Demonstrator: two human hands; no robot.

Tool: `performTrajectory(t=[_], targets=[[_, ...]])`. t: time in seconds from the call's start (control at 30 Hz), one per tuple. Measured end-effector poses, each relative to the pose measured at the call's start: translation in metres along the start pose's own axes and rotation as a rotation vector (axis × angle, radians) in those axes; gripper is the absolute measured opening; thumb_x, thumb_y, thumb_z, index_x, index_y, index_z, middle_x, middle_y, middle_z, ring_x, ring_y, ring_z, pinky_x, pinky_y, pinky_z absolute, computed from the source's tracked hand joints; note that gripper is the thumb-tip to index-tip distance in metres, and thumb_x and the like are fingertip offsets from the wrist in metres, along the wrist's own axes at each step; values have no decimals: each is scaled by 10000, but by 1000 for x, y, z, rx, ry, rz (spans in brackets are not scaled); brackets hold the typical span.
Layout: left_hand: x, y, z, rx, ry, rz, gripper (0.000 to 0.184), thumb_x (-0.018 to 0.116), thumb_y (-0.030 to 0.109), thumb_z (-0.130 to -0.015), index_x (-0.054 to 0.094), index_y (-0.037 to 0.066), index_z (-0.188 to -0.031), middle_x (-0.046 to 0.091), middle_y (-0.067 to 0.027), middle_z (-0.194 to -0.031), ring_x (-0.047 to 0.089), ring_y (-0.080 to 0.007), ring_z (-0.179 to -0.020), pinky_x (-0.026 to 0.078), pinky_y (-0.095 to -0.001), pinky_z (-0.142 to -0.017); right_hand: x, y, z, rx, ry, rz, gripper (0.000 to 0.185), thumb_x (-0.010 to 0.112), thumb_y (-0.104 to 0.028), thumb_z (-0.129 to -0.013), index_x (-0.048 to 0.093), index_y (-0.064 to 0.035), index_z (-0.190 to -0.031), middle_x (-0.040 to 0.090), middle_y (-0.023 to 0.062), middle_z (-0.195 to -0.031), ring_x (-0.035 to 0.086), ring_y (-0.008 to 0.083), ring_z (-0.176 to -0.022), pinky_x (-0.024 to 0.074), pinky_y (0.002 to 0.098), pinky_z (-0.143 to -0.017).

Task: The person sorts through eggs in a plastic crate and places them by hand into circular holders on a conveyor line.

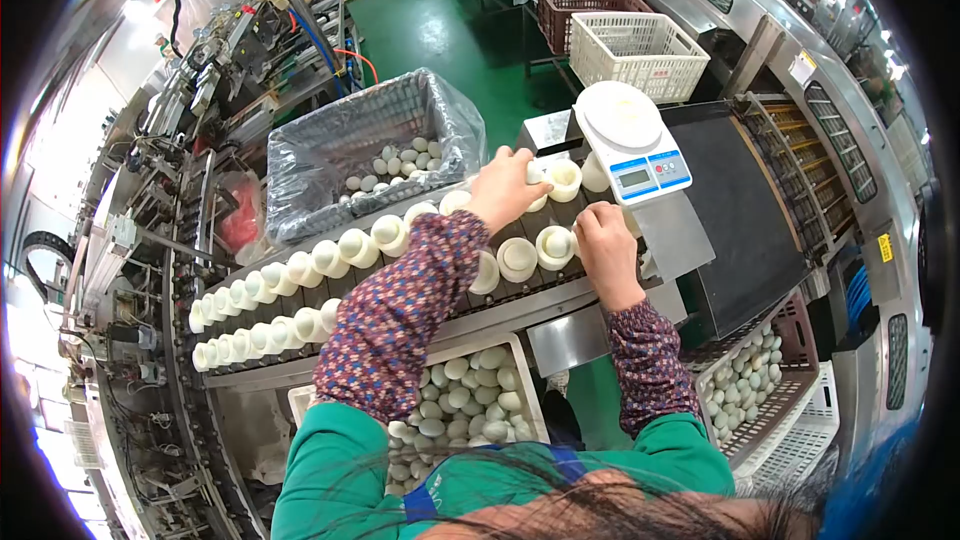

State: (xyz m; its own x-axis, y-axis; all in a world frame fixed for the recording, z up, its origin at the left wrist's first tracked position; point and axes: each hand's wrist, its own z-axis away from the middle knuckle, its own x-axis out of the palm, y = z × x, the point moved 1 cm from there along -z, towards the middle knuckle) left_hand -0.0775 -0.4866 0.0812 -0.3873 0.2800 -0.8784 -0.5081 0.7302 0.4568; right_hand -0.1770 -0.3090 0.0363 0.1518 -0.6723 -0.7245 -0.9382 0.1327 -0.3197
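Observation:
Two rows of white round cups run along the conveyor (400, 265), many with a pale egg (386, 230) in them. My left hand (506, 190) is over the far row, its fingers closed around a pale egg (535, 174) beside an open cup (564, 180). My right hand (606, 248) is at the right end of the near row, fingers bent together next to a cup with an egg (555, 246). Whatever those fingers hold, if anything, is hidden. Patterned sleeves cover both forearms.
A digital scale (632, 140) stands at the conveyor's right end. Behind the rows is a plastic-lined crate (300, 165) with eggs. Near my body sits a white bin (530, 380) of eggs. A brown crate (800, 340) with eggs is at right; a white crate (640, 65) stands beyond.

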Motion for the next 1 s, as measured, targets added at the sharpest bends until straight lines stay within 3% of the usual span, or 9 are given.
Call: performTrajectory(t=[0.23,0.3,0.4,0.47,0.5,0.63,0.8,0.9,1.0], targets=[[-4,-1,-4,-27,-158,-330,369,716,335,-845,670,54,-1080,593,-218,-1106,672,-413,-928,550,-479,-825,-3,-19,0,-10,98,-162,113,684,-46,-827,647,-67,-933,639,86,-976,621,297,-925,537,387,-729],[-14,3,-6,21,-9,-167,328,709,342,-848,695,76,-1041,620,-196,-1039,668,-385,-953,543,-472,-825,-1,-31,10,9,188,-201,126,685,-42,-833,654,-67,-952,650,95,-988,630,304,-909,536,392,-725],[18,5,-27,46,211,123,249,693,328,-864,731,88,-921,627,-155,-963,645,-336,-928,523,-457,-794,7,-80,56,-115,13,-512,116,692,-30,-808,649,-61,-911,655,115,-960,636,309,-820,534,396,-663],[68,-13,-44,220,407,14,180,717,180,-797,684,40,-906,588,-205,-968,580,-387,-949,505,-465,-814,12,-125,93,-292,-160,-634,117,712,-61,-762,642,-60,-855,652,113,-917,639,299,-763,531,399,-618],[76,-11,-39,194,342,-121,217,723,170,-785,660,34,-942,575,-211,-999,541,-387,-1005,489,-490,-829,17,-144,110,-389,-215,-666,135,729,-91,-729,641,-62,-827,648,107,-885,642,294,-731,529,401,-597],[72,-5,-18,240,284,-221,232,698,150,-792,646,5,-966,573,-177,-1033,534,-354,-1013,499,-459,-831,26,-177,165,-565,-604,-637,114,688,-117,-717,630,-91,-812,619,83,-923,634,252,-831,530,346,-636],[32,-9,22,358,260,12,234,622,9,-752,629,-25,-983,580,-237,-1110,575,-390,-1051,502,-466,-878,50,-175,207,-569,-911,-410,248,671,-277,-735,689,-101,-909,602,118,-1062,525,329,-1142,452,578,-837],[-9,-19,82,459,407,79,309,625,12,-750,625,-22,-1057,568,-287,-1211,589,-426,-1068,492,-461,-927,35,-182,199,-548,-1092,-346,308,689,-315,-732,700,-102,-954,599,141,-1092,506,342,-1186,427,596,-879],[-77,-44,185,359,327,130,291,667,46,-810,644,35,-1099,612,-191,-1201,587,-381,-1113,491,-438,-938,17,-183,212,-618,-850,-324,447,710,-349,-719,687,-117,-1100,589,166,-1141,484,353,-1230,389,626,-927]])
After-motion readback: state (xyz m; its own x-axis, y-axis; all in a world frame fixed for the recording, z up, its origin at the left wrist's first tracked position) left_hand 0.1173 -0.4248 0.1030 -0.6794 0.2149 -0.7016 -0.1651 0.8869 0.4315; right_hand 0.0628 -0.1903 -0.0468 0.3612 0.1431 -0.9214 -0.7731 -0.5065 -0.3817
